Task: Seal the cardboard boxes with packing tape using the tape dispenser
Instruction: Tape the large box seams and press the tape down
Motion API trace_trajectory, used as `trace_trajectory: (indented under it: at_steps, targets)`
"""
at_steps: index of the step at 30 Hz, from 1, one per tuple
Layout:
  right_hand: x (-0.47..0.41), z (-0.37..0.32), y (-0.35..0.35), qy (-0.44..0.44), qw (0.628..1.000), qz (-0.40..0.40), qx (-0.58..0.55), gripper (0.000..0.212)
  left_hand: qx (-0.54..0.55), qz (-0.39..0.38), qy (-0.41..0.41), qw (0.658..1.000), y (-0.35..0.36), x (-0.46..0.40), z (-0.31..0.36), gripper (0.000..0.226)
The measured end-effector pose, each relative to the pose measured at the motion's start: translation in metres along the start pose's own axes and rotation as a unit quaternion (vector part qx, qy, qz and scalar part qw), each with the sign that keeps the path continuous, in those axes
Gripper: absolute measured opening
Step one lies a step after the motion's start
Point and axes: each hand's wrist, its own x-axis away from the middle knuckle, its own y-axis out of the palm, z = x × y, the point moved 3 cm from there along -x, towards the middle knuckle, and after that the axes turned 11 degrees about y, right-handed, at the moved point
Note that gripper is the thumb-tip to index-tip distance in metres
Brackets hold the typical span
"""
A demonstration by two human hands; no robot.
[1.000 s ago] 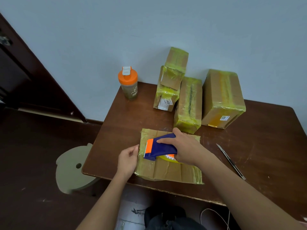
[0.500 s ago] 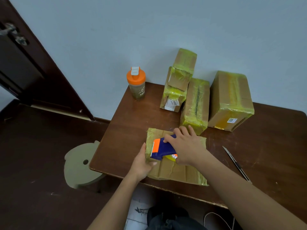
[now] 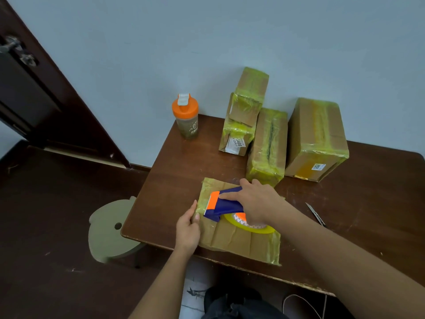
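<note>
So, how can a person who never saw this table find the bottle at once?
Look at the brown table, at its far left corner by the wall. The bottle stands there alone, left of the taped boxes. Only it has an orange lid.

Landmark: flat cardboard box [image 3: 239, 236] at the desk's near edge.

- Tape roll [image 3: 250, 226] on the box: mostly hidden beneath the right hand [image 3: 257, 201]; only a yellow arc shows.
- Tape dispenser [image 3: 224, 204]: rear part covered by that hand.
- Left hand [image 3: 187, 229] at the box's left edge: fingers hidden past the edge, grip unclear.
- Desk [image 3: 372, 203]: cut off right of the box.
- Label [image 3: 236, 143] on a box behind: partly legible.
- Door [image 3: 34, 93], far left: cropped.
</note>
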Motion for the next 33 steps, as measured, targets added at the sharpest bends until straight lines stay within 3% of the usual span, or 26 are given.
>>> trace_trajectory:
  at_steps: [19, 26, 33]
  targets:
    - [0.051, 0.037, 0.019, 0.003, 1.0, -0.001, -0.03, 0.081, -0.009, 0.079, -0.004, 0.997, -0.001, -0.01, 0.009, 0.032]
    - [0.065, 0.039, 0.021, 0.0, 0.999, 0.016, -0.051, 0.082, -0.043, 0.124, 0.0, 0.991, -0.03, -0.021, 0.008, 0.032]
    - [0.061, 0.034, 0.024, 0.004, 0.999, 0.023, -0.045, 0.076, -0.117, 0.12, -0.009, 0.986, -0.036, -0.018, 0.015, 0.033]
